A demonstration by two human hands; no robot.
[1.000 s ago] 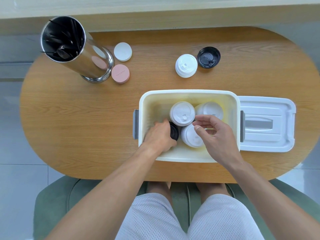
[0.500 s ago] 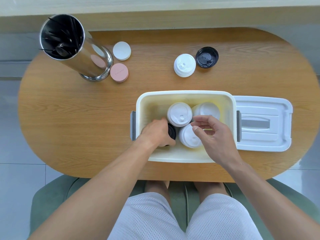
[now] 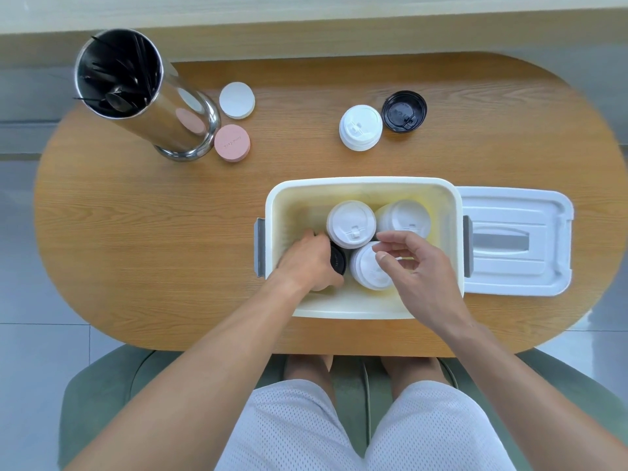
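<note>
- Little had moved since the earlier frames: I kept the left hand (image 3: 307, 263) curled round the black-lidded cup (image 3: 338, 261), low in the near-left part of the white bin (image 3: 360, 184).
- I held it from its free left side, I judged, since other cups crowded its right.
- The right hand (image 3: 421, 277) hovered over the front white-lidded cup (image 3: 365, 271), fingers loosely bent and holding nothing, probably ready to steady it.
- The bin lid (image 3: 516, 243) lay to the right, leaving the opening free.
</note>
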